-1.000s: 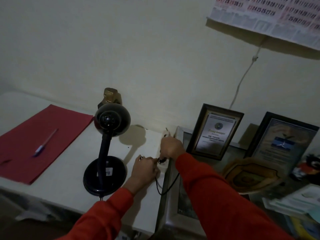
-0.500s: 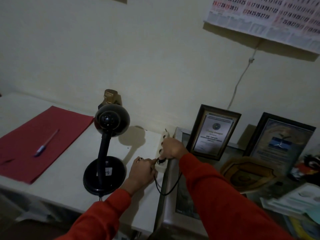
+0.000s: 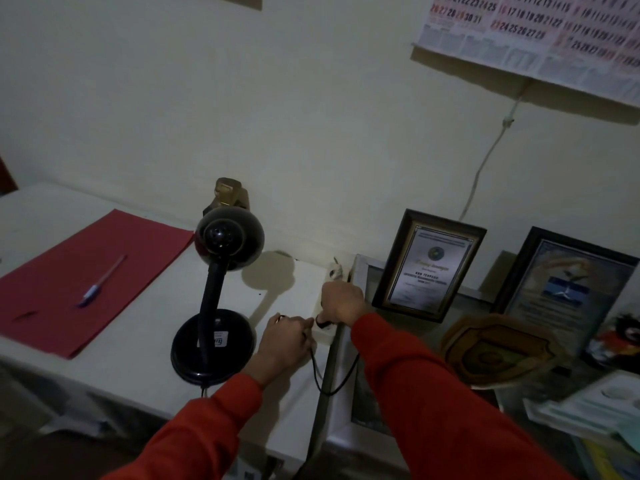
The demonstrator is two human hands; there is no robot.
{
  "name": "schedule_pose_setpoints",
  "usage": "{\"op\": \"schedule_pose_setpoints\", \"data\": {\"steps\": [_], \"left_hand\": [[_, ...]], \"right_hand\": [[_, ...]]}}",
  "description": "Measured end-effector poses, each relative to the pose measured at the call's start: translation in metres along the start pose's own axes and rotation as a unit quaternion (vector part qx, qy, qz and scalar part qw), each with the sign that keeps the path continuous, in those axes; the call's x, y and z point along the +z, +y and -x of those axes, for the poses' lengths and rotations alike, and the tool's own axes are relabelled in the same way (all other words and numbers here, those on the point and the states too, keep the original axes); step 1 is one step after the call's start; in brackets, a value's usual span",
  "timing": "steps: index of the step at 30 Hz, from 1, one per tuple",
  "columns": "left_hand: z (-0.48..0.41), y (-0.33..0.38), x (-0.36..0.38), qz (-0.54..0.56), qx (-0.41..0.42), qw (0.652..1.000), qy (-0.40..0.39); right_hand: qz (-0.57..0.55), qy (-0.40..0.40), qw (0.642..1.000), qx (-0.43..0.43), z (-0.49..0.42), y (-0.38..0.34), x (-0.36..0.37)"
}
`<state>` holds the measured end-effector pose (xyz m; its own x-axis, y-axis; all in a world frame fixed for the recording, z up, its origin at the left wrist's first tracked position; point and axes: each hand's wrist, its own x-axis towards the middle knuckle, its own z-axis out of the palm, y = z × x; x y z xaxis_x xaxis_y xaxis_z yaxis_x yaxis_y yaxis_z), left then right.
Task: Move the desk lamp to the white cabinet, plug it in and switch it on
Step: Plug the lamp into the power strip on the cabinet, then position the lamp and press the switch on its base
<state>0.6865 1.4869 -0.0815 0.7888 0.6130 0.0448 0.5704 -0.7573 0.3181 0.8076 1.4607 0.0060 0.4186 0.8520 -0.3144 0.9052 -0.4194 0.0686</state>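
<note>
On the white cabinet (image 3: 138,368) stands the black lamp (image 3: 214,296), unlit. The right hand (image 3: 341,301) grips its plug (image 3: 322,322) at the power strip (image 3: 327,306); the left hand (image 3: 285,342) is curled closed beside it

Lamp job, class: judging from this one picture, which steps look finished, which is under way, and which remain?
Done: the lamp stands upright on the white cabinet. Under way: the right hand presses the black plug at the power strip, while the left hand steadies the strip's near end; whether the plug is fully seated cannot be told. Left: switching on, since the shade looks dark.
</note>
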Motion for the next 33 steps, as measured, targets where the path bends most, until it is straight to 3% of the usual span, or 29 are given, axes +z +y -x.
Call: {"op": "schedule_pose_setpoints", "data": {"steps": [10,16,20,23,25,28,30,33], "left_hand": [[0.017,0.002,-0.023,0.041,0.010,0.999,-0.002],[0.077,-0.017,-0.059,0.222,0.048,0.963,0.142],[0.123,-0.044,-0.074,0.280,0.049,0.922,0.262],[0.139,-0.073,-0.066,0.284,-0.025,0.897,0.338],[0.140,-0.095,-0.056,0.273,-0.108,0.900,0.323],[0.134,-0.120,-0.043,0.255,-0.191,0.930,0.184],[0.130,-0.129,-0.040,0.270,-0.177,0.941,0.103],[0.122,-0.139,-0.039,0.288,-0.113,0.950,0.047]], "right_hand": [[0.086,0.049,0.995,-0.009,0.004,-0.008,0.014],[0.132,0.092,0.987,-0.012,0.031,-0.027,0.019],[-0.010,0.155,0.983,-0.095,0.049,-0.059,0.012],[-0.306,0.036,0.942,-0.136,0.062,-0.090,0.011],[-0.392,-0.009,0.906,-0.160,0.067,-0.112,0.016],[-0.421,0.031,0.893,-0.157,0.069,-0.141,0.029],[-0.402,0.089,0.901,-0.134,0.068,-0.153,0.035],[-0.382,0.137,0.907,-0.117,0.063,-0.159,0.038]]}}
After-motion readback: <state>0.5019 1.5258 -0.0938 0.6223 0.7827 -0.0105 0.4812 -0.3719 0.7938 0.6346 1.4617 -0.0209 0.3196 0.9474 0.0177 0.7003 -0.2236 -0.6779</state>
